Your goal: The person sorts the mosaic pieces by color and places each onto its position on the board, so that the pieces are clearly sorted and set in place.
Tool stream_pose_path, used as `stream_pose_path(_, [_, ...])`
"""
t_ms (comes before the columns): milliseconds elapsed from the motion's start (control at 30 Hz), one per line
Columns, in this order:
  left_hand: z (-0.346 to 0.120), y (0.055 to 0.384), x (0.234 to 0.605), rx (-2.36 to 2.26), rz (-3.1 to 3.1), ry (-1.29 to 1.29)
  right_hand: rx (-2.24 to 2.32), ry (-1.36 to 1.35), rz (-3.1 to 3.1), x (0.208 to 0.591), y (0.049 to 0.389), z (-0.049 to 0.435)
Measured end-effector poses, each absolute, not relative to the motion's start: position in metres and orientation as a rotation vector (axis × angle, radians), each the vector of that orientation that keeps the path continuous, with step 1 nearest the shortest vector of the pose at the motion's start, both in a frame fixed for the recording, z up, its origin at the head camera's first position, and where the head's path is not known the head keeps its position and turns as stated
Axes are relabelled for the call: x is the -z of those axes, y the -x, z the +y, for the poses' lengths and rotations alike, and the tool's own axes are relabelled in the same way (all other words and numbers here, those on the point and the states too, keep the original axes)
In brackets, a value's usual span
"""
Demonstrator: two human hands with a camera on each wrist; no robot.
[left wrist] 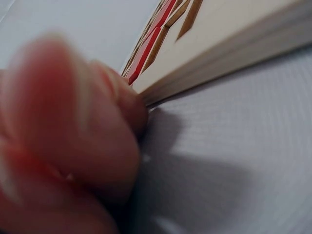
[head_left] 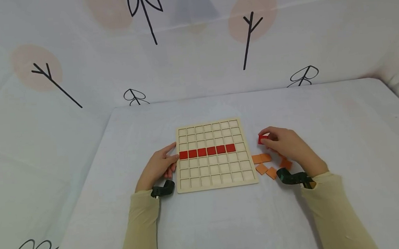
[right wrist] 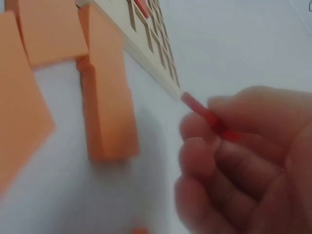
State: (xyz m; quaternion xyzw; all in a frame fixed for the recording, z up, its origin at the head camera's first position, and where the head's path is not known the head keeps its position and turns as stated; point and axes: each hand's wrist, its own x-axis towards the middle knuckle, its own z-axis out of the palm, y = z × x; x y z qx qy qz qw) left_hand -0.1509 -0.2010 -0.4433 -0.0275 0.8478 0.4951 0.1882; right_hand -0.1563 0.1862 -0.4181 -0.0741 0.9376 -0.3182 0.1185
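Observation:
A pale wooden grid board (head_left: 217,187) lies flat on the cloth-covered table. Across its middle row runs a line of several red square tiles (head_left: 202,152), from the left edge up to the last cell on the right, which shows bare. My left hand (head_left: 158,165) touches the board's left edge with extended forefinger and thumb, the other fingers bent below. To the right of the board, my right hand (head_left: 285,141) pinches a red tile (head_left: 263,139) between thumb and fingers. The right wrist view shows that red tile (right wrist: 197,106) edge-on, beyond the board's corner.
Several orange square tiles (head_left: 261,168) lie scattered along the board's right side, partly under the right hand and wrist. In the right wrist view orange tiles (right wrist: 112,97) appear close up. A patterned white cloth (head_left: 202,62) hangs behind the table.

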Motion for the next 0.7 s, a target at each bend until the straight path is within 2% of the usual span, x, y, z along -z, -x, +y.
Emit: stream_pose_path(700, [-0.202,0.152,0.444,-1.375,2.402,0.090,1.015,0.233,2.756,0.424,0.158,0.164])
